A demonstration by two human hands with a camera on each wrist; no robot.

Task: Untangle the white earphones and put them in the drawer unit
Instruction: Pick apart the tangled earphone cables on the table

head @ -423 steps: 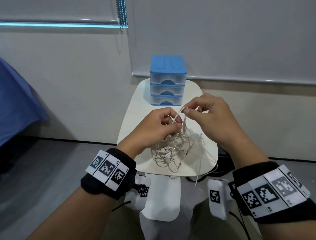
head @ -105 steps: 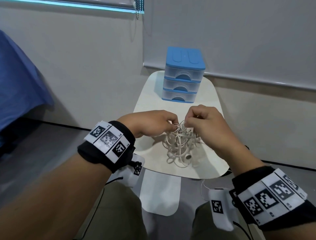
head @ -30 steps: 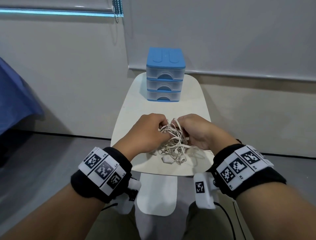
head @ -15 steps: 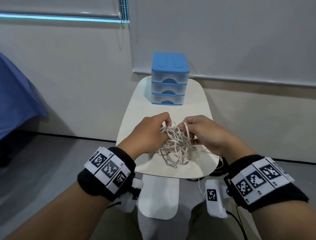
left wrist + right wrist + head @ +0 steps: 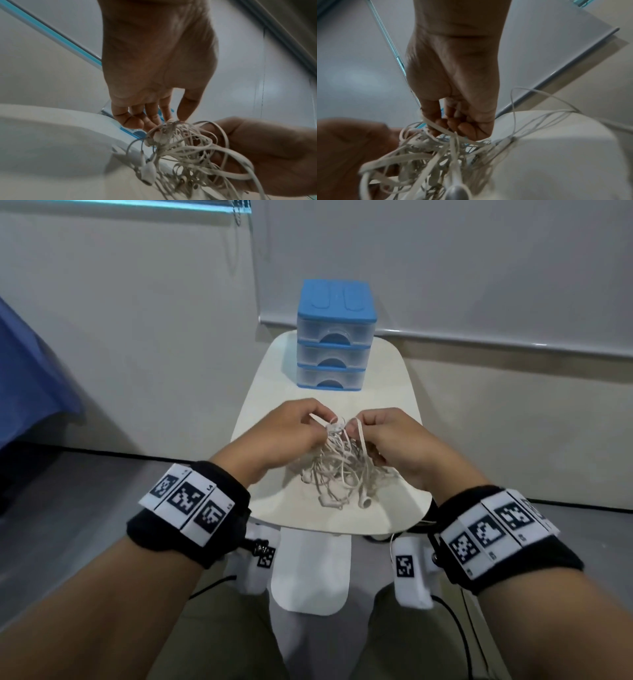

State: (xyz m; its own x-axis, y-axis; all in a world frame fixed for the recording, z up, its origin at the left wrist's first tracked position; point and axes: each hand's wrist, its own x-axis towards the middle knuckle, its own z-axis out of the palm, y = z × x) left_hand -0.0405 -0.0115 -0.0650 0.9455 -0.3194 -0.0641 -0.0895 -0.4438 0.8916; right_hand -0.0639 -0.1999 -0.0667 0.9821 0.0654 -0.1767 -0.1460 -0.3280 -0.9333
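A knotted bundle of white earphones (image 5: 342, 470) hangs between my two hands just above the small white table (image 5: 274, 508), with earbuds dangling at its lower end. My left hand (image 5: 291, 433) pinches the top of the tangle (image 5: 171, 121) between thumb and fingertips. My right hand (image 5: 387, 440) curls its fingers around cable loops (image 5: 440, 129) on the tangle's right side. The blue-topped drawer unit (image 5: 334, 333) with three clear drawers, all closed, stands at the table's far end.
One thin cable (image 5: 392, 542) trails off the table's near right edge. A white flat base plate (image 5: 310, 573) lies below the table, between my knees. A blue cloth (image 5: 30, 378) is at the left. Walls stand close behind the table.
Both hands have lifted the tangle slightly and drawn closer at its top. The left hand now pinches the top of the bundle; the camera view has shifted a little.
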